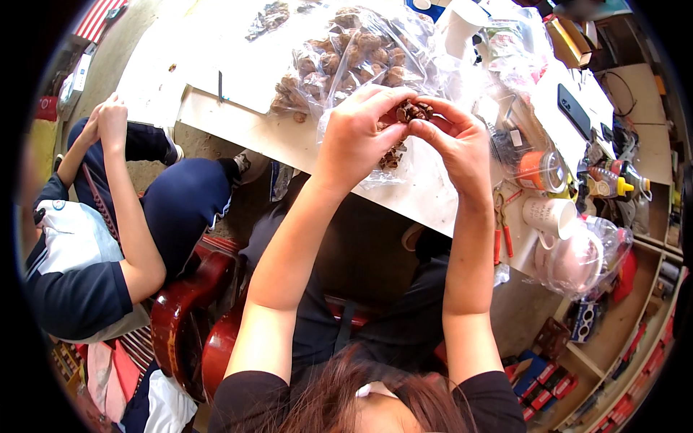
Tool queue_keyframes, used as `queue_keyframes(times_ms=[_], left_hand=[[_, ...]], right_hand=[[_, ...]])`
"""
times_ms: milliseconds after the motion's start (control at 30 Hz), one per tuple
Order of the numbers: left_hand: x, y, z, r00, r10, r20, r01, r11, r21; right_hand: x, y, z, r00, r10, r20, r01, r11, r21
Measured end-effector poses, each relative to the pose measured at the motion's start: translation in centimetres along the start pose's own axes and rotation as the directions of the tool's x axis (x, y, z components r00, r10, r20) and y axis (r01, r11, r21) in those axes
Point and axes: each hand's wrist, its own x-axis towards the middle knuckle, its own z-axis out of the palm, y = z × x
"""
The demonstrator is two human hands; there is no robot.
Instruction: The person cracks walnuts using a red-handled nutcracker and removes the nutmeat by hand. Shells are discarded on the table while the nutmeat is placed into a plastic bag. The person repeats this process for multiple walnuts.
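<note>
Can see a pale worktop, washed out by glare and cut off at the far edge, bearing a clear bag of brown lumps, blurred by creased plastic. Can make out left hand and right hand above the front edge, with fingers clamped on a brown shrivelled piece, partly covered; cannot identify it, or the brown cluster half hidden below.

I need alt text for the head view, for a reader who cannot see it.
A person's left hand and right hand hold a brown, nut-like piece over a white table. Beyond them is a clear bag of brown lumps; to the right are pliers, a mug and a phone. Another person sits at left.
</note>
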Motion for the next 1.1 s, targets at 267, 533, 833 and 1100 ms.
queue_keyframes(times_ms=[267, 533, 833, 1100], left_hand=[[-0.1, 0.4, 0.4, 0.995, -0.048, -0.087, 0.048, 0.999, -0.004], [-0.1, 0.2, 0.7, 0.988, -0.024, -0.151, 0.029, 0.999, 0.029], [-0.1, 0.4, 0.8, 0.982, 0.030, -0.187, -0.020, 0.999, 0.050], [0.3, 0.4, -0.4, 0.997, -0.080, 0.020, 0.082, 0.978, -0.190]], right_hand=[[0.2, 0.6, 0.4, 0.999, 0.000, -0.054, 0.003, 0.998, 0.059], [0.2, 0.5, 1.1, 0.992, -0.045, -0.121, 0.051, 0.998, 0.048], [0.3, 0.5, 0.9, 0.991, -0.016, -0.131, 0.036, 0.987, 0.154], [0.4, 0.5, 0.1, 0.998, -0.005, -0.064, 0.011, 0.996, 0.086]])
